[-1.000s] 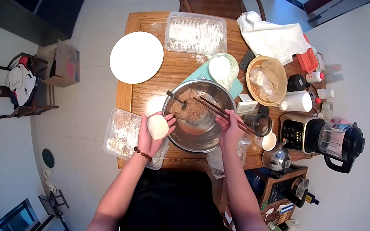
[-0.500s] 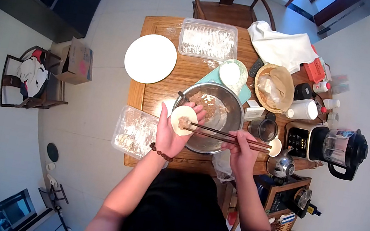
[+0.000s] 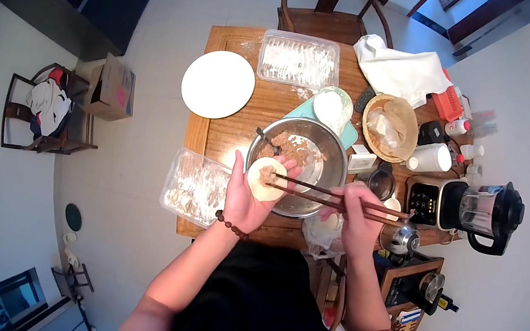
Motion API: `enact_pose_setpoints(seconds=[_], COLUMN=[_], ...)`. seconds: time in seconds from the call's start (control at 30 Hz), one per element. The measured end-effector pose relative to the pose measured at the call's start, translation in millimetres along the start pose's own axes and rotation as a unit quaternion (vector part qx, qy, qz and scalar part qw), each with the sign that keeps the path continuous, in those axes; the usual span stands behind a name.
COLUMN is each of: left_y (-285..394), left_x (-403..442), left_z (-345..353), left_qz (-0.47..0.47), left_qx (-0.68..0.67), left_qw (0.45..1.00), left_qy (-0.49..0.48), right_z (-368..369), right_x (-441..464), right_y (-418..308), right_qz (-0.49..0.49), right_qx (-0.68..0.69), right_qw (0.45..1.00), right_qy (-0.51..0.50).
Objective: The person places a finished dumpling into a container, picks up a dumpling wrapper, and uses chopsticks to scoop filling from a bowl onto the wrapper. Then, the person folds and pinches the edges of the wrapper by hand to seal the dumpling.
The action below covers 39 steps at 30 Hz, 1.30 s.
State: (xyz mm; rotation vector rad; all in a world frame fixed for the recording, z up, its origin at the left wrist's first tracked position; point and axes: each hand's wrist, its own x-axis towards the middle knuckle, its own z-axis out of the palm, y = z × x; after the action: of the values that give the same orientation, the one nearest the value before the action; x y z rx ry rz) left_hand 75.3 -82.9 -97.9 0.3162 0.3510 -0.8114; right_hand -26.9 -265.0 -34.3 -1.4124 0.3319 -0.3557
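Note:
On the palm of my left hand (image 3: 247, 197) lies a round, pale dough wrapper (image 3: 266, 189), its fingers spread beneath. A small lump of meat filling (image 3: 268, 174) rests on the wrapper. My right hand (image 3: 355, 221) is closed around dark chopsticks (image 3: 343, 201), whose tips touch the filling. Behind the hands is a steel bowl (image 3: 339, 151) with more filling (image 3: 296, 148) inside. A dark-handled utensil (image 3: 268, 141) leans on the bowl's left rim.
A white plate (image 3: 218, 85) is at the table's back left. Floured plastic trays (image 3: 299, 60) lie behind and at the front left. A basket (image 3: 412, 130), a blender (image 3: 482, 209) and a kettle (image 3: 405, 239) stand to the right.
The wrapper on my left hand moved from left of the bowl to over its near-left edge. The chopsticks left the bowl and brought filling onto the wrapper. The view shifted slightly.

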Motion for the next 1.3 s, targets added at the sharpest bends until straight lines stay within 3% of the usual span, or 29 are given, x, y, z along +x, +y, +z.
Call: enact_pose_setpoints(seconds=[0.33,0.43,0.57,0.73,0.87,1.0,1.13,1.3], left_y=[2.0,2.2,2.8,5.8,10.4,13.3,16.4,18.7], left_x=[-7.9,-8.1,-18.6,-27.6,-35.1,-38.3,-40.9,-40.6], left_z=[7.0,3.6,13.7,20.8,18.7,16.6,14.7,16.7], left_qz=[-0.001,-0.004,-0.014,-0.027,-0.027,-0.033,-0.035,-0.042], left_qx=[-0.016,-0.007,0.008,0.016,0.023,0.032,0.038,0.039], left_qw=[1.0,0.999,1.0,0.999,0.999,0.998,0.998,0.998], left_qy=[-0.006,-0.048,-0.022,-0.01,-0.027,-0.032,-0.027,-0.019], right_z=[0.9,0.2,8.4,15.5,16.2,19.2,23.7,32.3], right_x=[-7.9,-9.6,-12.3,-19.5,-28.4,-31.7,-44.4,-49.4], right_y=[-17.9,-32.9,-38.0,-34.8,-42.4,-51.9,-49.4,-48.0], right_qz=[0.042,-0.009,-0.06,-0.132,-0.2,-0.214,-0.225,-0.241], right_qx=[0.044,0.038,0.043,-0.103,-0.122,-0.252,-0.205,-0.282], right_qw=[0.998,0.998,0.997,0.986,0.971,0.939,0.952,0.928], right_qy=[0.035,0.039,0.032,-0.011,-0.049,-0.097,-0.022,-0.046])
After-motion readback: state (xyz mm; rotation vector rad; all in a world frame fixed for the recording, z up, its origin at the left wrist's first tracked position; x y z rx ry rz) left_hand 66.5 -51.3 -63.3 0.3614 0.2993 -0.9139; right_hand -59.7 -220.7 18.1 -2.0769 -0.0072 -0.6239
